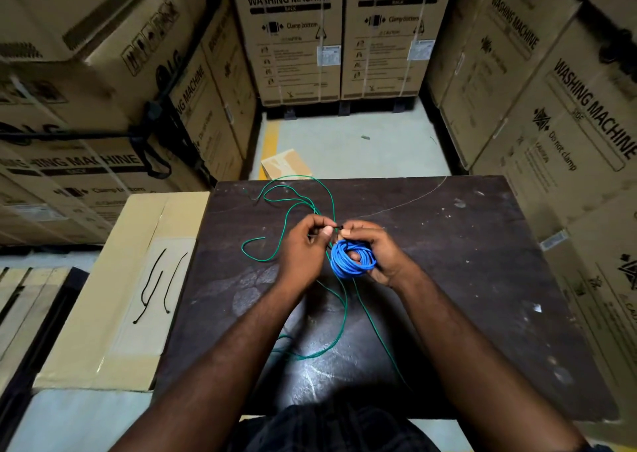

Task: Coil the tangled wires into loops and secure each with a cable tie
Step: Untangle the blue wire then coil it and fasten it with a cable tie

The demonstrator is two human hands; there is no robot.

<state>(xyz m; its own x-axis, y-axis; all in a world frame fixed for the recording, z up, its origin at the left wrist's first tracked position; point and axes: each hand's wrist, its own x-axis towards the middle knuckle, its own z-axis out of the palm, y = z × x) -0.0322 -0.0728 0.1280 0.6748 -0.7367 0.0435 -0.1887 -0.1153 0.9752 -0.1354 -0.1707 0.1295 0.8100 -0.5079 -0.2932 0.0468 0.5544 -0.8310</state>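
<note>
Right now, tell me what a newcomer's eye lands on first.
The blue wire coil gripped in the right hand at the dark table, the left hand pinching a small black cable tie at its top. Loose green wire sprawls around both hands, and washing machine cartons wall the table in.

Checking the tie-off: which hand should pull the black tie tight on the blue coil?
Probably left: the left hand pinches the black tie, while the right hand grips the blue coil.
</note>
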